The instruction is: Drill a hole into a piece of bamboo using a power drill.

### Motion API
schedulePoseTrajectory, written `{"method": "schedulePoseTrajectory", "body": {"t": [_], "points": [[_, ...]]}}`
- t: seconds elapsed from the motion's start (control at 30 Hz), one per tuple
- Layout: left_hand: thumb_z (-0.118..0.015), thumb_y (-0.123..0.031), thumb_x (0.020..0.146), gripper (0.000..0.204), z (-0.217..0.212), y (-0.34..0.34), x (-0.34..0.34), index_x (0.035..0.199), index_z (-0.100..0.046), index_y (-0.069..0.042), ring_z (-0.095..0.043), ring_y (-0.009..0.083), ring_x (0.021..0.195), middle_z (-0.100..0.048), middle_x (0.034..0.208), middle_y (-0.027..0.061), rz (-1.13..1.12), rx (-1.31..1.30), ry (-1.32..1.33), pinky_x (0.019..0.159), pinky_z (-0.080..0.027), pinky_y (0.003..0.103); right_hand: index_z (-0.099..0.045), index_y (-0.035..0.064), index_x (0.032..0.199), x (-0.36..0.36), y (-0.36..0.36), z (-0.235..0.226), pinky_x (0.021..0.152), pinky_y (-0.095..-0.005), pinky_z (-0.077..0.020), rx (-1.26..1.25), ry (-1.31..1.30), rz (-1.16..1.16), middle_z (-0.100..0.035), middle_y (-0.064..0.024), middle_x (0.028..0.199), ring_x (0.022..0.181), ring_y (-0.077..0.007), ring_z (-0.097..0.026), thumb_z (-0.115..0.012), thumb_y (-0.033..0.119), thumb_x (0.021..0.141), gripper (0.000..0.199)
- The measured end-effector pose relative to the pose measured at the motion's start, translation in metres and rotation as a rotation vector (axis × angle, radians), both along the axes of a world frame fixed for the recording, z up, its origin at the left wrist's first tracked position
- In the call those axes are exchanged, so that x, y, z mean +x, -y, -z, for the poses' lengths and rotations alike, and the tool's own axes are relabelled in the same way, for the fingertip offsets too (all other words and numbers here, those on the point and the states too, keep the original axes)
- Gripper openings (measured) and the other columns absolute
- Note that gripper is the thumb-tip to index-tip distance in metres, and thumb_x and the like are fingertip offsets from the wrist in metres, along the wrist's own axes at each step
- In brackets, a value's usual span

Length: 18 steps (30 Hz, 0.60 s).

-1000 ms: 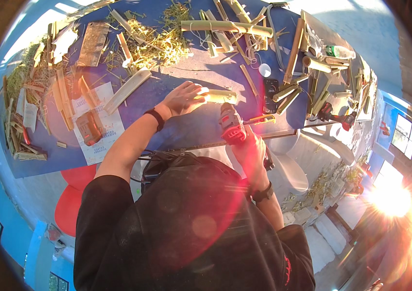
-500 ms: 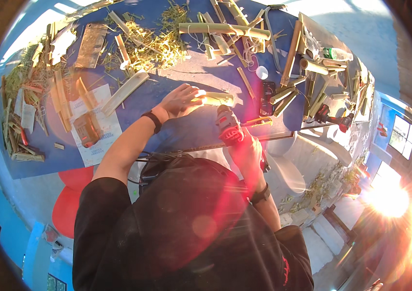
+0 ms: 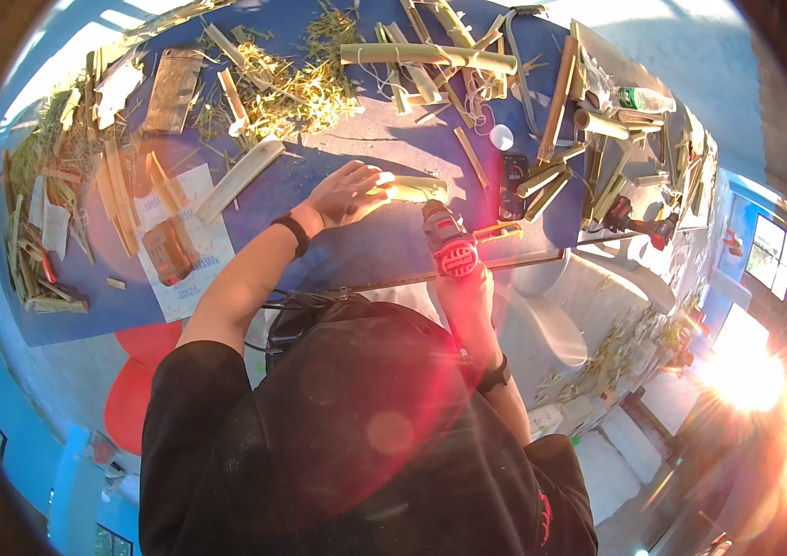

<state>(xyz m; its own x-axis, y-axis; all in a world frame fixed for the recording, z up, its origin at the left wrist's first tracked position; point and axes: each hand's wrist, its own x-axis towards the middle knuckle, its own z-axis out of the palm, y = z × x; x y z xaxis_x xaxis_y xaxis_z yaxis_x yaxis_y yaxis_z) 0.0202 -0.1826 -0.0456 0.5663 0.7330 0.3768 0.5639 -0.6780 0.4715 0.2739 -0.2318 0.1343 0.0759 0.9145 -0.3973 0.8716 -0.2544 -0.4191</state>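
My left hand [image 3: 349,193] presses down around a short bamboo piece [image 3: 419,189] lying on the blue table, its right end sticking out past my fingers. In my right hand [image 3: 468,295] is a red and black cordless drill [image 3: 452,246], gripped by its handle. The drill's nose points away from me, close below the bamboo's right end; glare and blur hide whether the bit touches it. Just right of the drill lies a yellow-handled tool [image 3: 500,231], perhaps a knife.
Split bamboo [image 3: 241,179], shavings [image 3: 305,88] and a long bamboo tube [image 3: 429,57] cover the far table [image 3: 319,269]. Toward the right are a phone [image 3: 512,181], a plastic bottle [image 3: 644,100] and a second drill [image 3: 639,224]. A white chair [image 3: 551,320] stands below the edge.
My right hand and the drill have swung slightly right, and the drill stands straighter toward the far side. My left hand stays on the bamboo piece.
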Motion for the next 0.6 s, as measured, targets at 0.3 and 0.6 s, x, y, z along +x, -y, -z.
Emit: {"method": "schedulePoseTrajectory", "body": {"t": [0.3, 0.6], "points": [[-0.075, -0.016, 0.075, 0.058, 0.016, 0.003, 0.001, 0.131, -0.064, -0.017, -0.057, 0.0249, 0.131, -0.057, 0.147, 0.0059, 0.054, -0.066, -0.104, 0.112, -0.044, 0.044, -0.075, 0.0094, 0.107, -0.008, 0.002, -0.001, 0.08, -0.0512, -0.0573, -0.047, -0.02, 0.043, -0.076, -0.0217, 0.092, 0.092, -0.0467, -0.071, -0.071, 0.018, 0.088, 0.021], [-0.076, -0.014, 0.07, 0.057, 0.015, 0.001, 0.0, 0.125, -0.063, -0.018, -0.055, 0.0294, 0.129, -0.054, 0.15, 0.0086, 0.069, -0.036, -0.048, 0.112, -0.044, 0.044, -0.078, 0.0146, 0.107, -0.011, 0.003, -0.001, 0.083, -0.0496, -0.0573, -0.078, 0.005, 0.04, -0.077, -0.0178, 0.095, 0.093, -0.0432, -0.073, -0.07, 0.02, 0.09, 0.019]]}}
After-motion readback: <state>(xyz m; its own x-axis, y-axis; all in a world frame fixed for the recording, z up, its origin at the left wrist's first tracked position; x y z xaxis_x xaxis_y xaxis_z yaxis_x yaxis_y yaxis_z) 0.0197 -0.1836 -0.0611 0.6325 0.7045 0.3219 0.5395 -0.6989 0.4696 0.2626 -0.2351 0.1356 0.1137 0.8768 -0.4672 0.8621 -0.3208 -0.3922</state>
